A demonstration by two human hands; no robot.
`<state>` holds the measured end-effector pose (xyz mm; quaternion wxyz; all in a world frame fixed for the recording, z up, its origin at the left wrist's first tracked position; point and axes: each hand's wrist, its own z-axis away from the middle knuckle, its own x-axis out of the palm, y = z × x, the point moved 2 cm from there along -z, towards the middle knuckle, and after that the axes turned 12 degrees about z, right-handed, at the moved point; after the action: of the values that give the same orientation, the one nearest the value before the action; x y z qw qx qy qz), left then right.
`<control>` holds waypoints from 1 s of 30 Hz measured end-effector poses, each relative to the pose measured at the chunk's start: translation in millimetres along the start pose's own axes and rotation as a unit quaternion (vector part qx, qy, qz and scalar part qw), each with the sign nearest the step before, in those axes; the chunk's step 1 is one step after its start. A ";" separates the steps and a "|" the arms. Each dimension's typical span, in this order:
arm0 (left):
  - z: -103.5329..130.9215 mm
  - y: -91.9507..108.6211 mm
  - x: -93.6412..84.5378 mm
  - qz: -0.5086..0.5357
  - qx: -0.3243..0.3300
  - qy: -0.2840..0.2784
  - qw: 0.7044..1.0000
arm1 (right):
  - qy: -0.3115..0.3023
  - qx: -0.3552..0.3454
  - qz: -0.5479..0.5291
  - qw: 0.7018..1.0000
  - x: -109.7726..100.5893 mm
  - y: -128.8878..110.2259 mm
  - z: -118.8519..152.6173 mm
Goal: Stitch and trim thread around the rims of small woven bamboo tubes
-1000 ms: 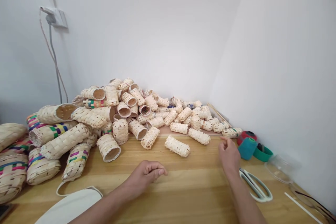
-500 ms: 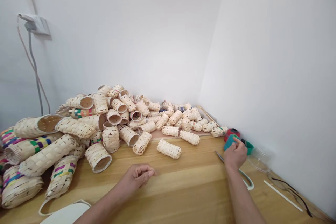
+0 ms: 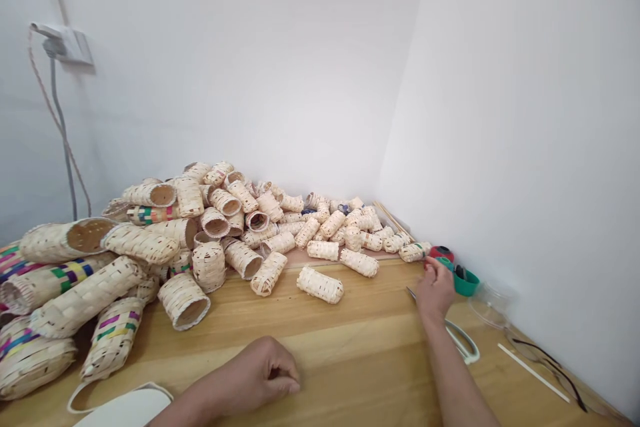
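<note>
My left hand (image 3: 265, 373) hovers over the front of the wooden table, thumb and fingers curled together; anything inside them is hidden. My right hand (image 3: 434, 288) is at the right, its fingers drawn together beside a red round item (image 3: 443, 253) and a green tape-like ring (image 3: 466, 283); whatever its fingertips hold is out of sight. Scissors (image 3: 467, 345) with white handles lie partly beneath my right wrist. The nearest small woven basket (image 3: 320, 285) rests on its side between my hands, farther back.
A large heap of woven baskets (image 3: 185, 307) covers the left and back. Eyeglasses (image 3: 550, 363), a white strip (image 3: 533, 372) and a clear round container (image 3: 493, 303) lie along the right wall. A white rounded object (image 3: 127, 407) sits at the front left.
My right hand has shifted left and slightly up, and the blue item seen at its fingers no longer shows. My left hand has come lower and nearer, its fingers more curled.
</note>
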<state>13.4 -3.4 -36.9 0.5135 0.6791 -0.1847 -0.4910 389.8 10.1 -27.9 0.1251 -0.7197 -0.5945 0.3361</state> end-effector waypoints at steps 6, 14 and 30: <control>-1.8 -3.8 1.1 -0.011 0.031 -0.001 0.999 | -0.038 -0.038 0.018 0.998 -12.1 -15.8 -3.2; -1.3 2.2 2.6 -0.026 0.101 -0.017 0.994 | -0.178 -0.131 0.104 0.970 -69.2 3.5 5.9; -6.0 2.0 -16.3 -0.024 0.090 0.167 0.982 | -0.345 -0.203 0.195 0.895 -75.3 10.7 30.9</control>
<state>11.7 11.2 -27.5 0.4624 0.7990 -0.1235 -0.3641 373.4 -70.3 -31.9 -0.3049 -0.6695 -0.5034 0.4532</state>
